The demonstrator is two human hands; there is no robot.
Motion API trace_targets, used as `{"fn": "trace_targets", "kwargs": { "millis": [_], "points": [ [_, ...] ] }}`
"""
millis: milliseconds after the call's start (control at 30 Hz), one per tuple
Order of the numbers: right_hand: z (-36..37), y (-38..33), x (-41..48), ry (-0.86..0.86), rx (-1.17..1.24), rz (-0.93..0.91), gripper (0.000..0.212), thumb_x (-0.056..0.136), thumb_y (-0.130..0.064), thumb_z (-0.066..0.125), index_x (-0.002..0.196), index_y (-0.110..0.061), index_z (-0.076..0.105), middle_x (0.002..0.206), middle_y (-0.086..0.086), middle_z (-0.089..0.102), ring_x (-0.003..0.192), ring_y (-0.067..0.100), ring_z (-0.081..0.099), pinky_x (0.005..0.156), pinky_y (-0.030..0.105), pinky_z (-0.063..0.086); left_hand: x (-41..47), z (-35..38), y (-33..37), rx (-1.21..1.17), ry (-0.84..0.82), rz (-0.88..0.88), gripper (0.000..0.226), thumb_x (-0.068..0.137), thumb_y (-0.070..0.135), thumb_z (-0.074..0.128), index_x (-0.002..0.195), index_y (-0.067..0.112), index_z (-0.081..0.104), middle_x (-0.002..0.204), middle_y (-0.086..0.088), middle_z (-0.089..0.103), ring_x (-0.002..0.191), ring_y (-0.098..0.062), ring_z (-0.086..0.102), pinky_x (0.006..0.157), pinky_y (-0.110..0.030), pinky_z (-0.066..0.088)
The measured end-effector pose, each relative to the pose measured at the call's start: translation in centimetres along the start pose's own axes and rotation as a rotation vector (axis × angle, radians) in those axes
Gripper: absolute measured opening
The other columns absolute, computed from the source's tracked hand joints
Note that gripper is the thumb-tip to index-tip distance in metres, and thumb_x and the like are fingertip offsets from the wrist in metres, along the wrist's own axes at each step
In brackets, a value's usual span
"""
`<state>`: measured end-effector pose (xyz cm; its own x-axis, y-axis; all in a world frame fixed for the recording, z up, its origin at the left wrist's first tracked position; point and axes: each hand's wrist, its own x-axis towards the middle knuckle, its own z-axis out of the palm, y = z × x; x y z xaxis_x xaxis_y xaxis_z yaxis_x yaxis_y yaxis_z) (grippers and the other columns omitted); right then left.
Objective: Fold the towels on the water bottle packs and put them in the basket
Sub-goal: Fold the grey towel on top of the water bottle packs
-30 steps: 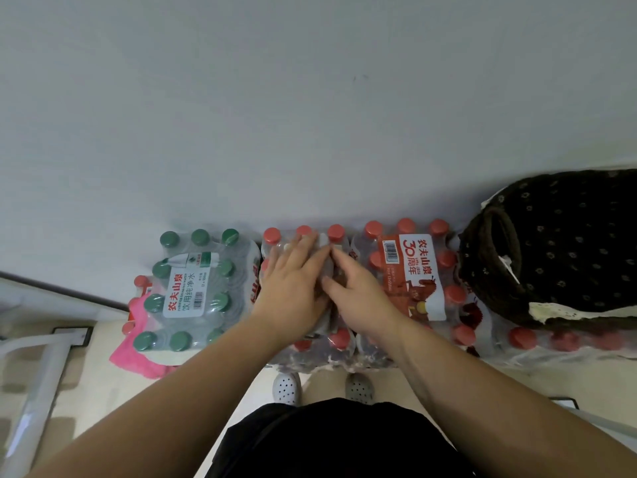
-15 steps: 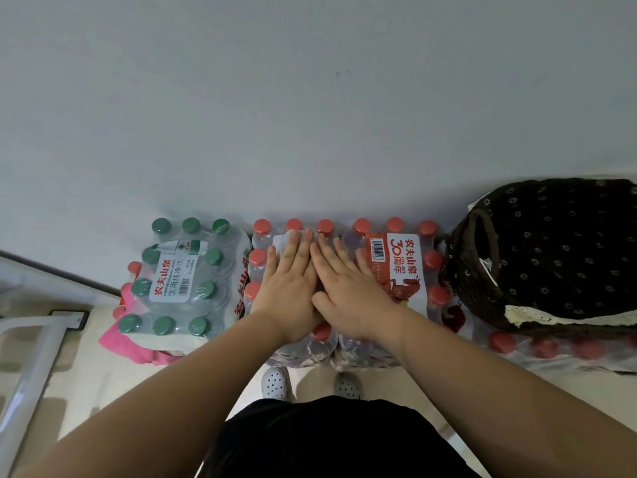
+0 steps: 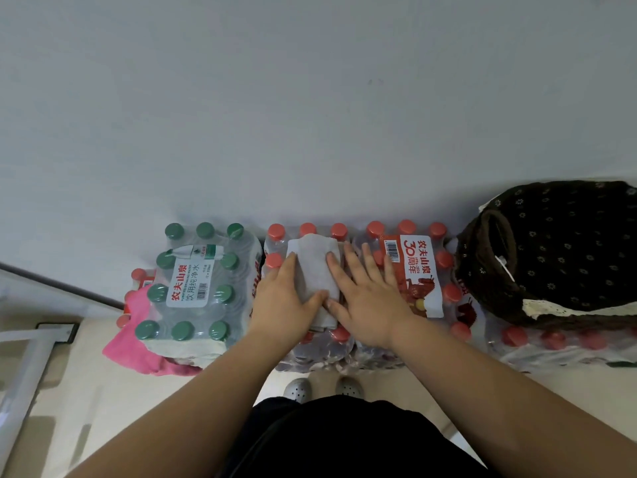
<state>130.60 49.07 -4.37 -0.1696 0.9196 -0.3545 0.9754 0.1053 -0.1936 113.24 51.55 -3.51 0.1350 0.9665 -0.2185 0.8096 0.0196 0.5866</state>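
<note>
Several water bottle packs (image 3: 193,288) against grey wall (image 3: 310,98), beige floor (image 3: 86,391)

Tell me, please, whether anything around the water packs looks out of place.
Yes: a pink towel is pinned beneath the green-capped pack on the left, its crumpled edge spilling out instead of lying on top.

Pale floor (image 3: 86,391), row of red-capped water bottle packs (image 3: 410,270) standing on it, folded grey towel (image 3: 315,267) lying on one central pack, dark floral basket (image 3: 551,246) sitting on the rightmost pack, green-capped pack (image 3: 196,284) stacked over a pink towel (image 3: 127,343) at left
</note>
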Motion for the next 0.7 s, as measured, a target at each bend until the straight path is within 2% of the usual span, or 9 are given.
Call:
{"fn": "trace_targets", "kwargs": {
  "millis": [67,133,200,267,333,400,500,567,700],
  "points": [
    [-0.4,-0.4,-0.1,-0.007,0.000,0.019,0.075,0.091,-0.069,0.006,0.150,-0.037,-0.026,0.159,0.000,-0.034,0.146,0.027,-0.032,0.119,0.056,-0.014,0.9,-0.1,0.1,0.016,-0.031,0.011,0.071,0.078,0.045,0.074,0.136,0.014,0.046,0.122,-0.007,0.059,0.114,-0.028,0.055,0.090,-0.037,0.048],
    [-1.1,-0.9,-0.4,0.039,0.076,0.017,0.073,0.096,-0.062,0.018,0.156,-0.033,-0.013,0.164,-0.001,-0.024,0.150,0.024,-0.024,0.122,0.052,-0.009,1.5,-0.5,0.2,0.007,-0.035,0.037,0.047,0.074,0.042,0.074,0.109,0.016,0.055,0.100,-0.001,0.062,0.094,-0.024,0.059,0.070,-0.030,0.044],
    [-2.0,-1.6,-0.6,0.179,0.276,0.045,0.072,0.099,-0.051,0.038,0.158,-0.028,0.005,0.167,0.000,-0.002,0.153,0.022,-0.004,0.124,0.047,0.007,1.9,-1.2,0.3,-0.060,-0.062,0.058,0.033,0.072,0.036,0.073,0.095,0.017,0.058,0.086,0.005,0.063,0.078,-0.015,0.060,0.056,-0.022,0.037],
    [-3.1,-2.3,-0.9,0.330,0.451,0.086,0.071,0.096,-0.046,0.051,0.155,-0.026,0.016,0.164,0.002,0.015,0.151,0.022,0.015,0.122,0.044,0.022,2.0,-2.2,0.4,-0.110,-0.113,0.097,0.026,0.071,0.029,0.074,0.089,0.017,0.061,0.077,0.008,0.062,0.067,-0.008,0.057,0.049,-0.015,0.031],
    [-4.3,-2.9,-1.2,0.367,0.467,0.099,0.067,0.097,-0.048,0.050,0.154,-0.034,0.016,0.165,0.000,0.013,0.150,0.022,0.017,0.121,0.042,0.023,2.0,-3.0,0.7,-0.141,-0.171,0.173,0.023,0.069,0.023,0.077,0.085,0.018,0.061,0.074,0.008,0.062,0.064,-0.007,0.057,0.046,-0.013,0.032],
    [-5.3,-3.1,-1.4,0.368,0.442,0.112,0.064,0.099,-0.050,0.046,0.153,-0.041,0.015,0.166,-0.001,0.009,0.151,0.024,0.016,0.121,0.044,0.023,2.2,-3.7,1.0,-0.205,-0.238,0.246,0.024,0.069,0.017,0.076,0.087,0.021,0.061,0.076,0.009,0.064,0.066,-0.005,0.059,0.052,-0.013,0.040],
    [-6.5,-2.5,-1.9,0.406,0.450,0.164,0.060,0.098,-0.054,0.041,0.153,-0.042,0.020,0.164,0.004,0.017,0.149,0.027,0.021,0.119,0.048,0.025,2.3,-5.0,2.2,-0.300,-0.367,0.279,0.039,0.073,0.016,0.073,0.108,0.027,0.061,0.092,0.013,0.067,0.083,0.000,0.063,0.065,-0.015,0.048],
    [-7.5,-1.7,-2.5,0.435,0.467,0.183,0.063,0.095,-0.060,0.038,0.153,-0.041,0.021,0.160,0.005,0.027,0.147,0.024,0.027,0.118,0.048,0.028,2.3,-5.8,3.6,-0.318,-0.412,0.310,0.043,0.075,0.017,0.072,0.114,0.029,0.058,0.095,0.014,0.067,0.087,0.000,0.064,0.067,-0.016,0.049],
    [-9.7,0.1,-4.3,0.601,0.614,0.271,0.076,0.090,-0.059,0.055,0.154,-0.035,0.022,0.150,-0.001,0.041,0.138,0.013,0.039,0.114,0.033,0.034,1.8,-7.0,7.1,-0.410,-0.431,0.334,0.049,0.076,0.016,0.074,0.118,0.032,0.053,0.100,0.014,0.065,0.082,0.004,0.063,0.064,-0.011,0.051]
  ]
}}
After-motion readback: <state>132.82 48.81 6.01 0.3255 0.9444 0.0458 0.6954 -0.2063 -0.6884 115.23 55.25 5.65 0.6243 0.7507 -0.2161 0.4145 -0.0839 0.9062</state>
